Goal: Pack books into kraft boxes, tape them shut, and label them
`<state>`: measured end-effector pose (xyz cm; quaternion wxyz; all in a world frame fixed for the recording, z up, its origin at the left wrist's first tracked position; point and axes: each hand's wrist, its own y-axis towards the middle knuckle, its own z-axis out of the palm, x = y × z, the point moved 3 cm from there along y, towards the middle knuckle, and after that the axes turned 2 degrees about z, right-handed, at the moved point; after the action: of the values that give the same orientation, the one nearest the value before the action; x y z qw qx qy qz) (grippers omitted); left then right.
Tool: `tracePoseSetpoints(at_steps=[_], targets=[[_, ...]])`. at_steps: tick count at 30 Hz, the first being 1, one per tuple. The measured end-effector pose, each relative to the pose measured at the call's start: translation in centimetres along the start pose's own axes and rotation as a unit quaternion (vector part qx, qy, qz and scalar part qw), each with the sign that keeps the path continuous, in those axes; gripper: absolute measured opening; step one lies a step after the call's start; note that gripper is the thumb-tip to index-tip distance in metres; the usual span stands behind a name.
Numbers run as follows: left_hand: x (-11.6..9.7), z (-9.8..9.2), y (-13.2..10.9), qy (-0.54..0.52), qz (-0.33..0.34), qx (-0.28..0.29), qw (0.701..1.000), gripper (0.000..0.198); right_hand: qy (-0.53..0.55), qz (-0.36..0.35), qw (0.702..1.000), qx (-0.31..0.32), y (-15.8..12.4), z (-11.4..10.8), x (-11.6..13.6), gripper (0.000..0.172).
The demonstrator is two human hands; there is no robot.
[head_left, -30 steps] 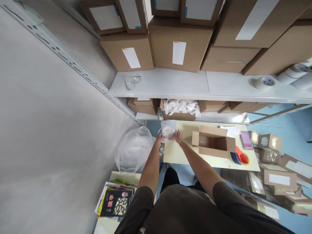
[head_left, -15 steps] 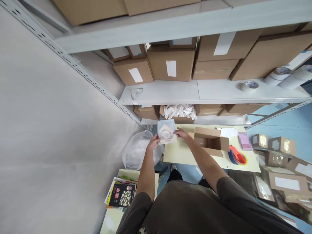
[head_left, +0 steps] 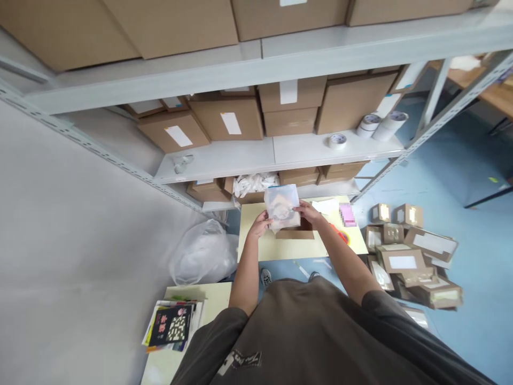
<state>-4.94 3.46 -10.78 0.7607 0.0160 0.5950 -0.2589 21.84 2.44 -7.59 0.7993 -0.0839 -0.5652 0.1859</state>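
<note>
From where I stood, the person had both hands on one thing: a flat, translucent white plastic pouch [head_left: 282, 203] with a blue strip at its far edge and a pale, rounded shape showing through the middle. It was up off the worktop [head_left: 256, 249], and its longer axis seemed to run near to far, tilted slightly. The left hand [head_left: 260, 224] gripped the near left corner, and the right hand [head_left: 308, 212] had the right edge pinched a little farther off, so the pouch hung between the two sets of fingers.

What mattered in space was the open brown cardboard box [head_left: 295, 234] beneath. Seen from above, the pouch overlapped its left and far part, with more of the box reaching out to the right, below the right hand. That made the right hand the nearer one to the opening; the left was off to its side. I could not tell how high the pouch was above the box.

Farther right on the pale yellow worktop lay a purple item [head_left: 348, 215] and a red object [head_left: 340, 234], partly hidden by the right forearm. To the left, a large clear plastic bag [head_left: 203, 253] slumped near the wall.
</note>
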Motion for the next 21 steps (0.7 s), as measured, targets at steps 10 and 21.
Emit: tracePoseSetpoints(at_steps=[10, 21], targets=[[3.5, 10.5, 2.9, -0.205, -0.078, 0.069, 0.973, 0.068, 0.052, -0.019, 0.998, -0.009, -5.6, -7.6, 0.5, 0.048], [4.5, 7.6, 2.6, -0.149, -0.139, 0.040, 0.978, 0.075, 0.016, 0.045, 0.999, 0.012, -3.1, -4.6, -2.8, 0.048]])
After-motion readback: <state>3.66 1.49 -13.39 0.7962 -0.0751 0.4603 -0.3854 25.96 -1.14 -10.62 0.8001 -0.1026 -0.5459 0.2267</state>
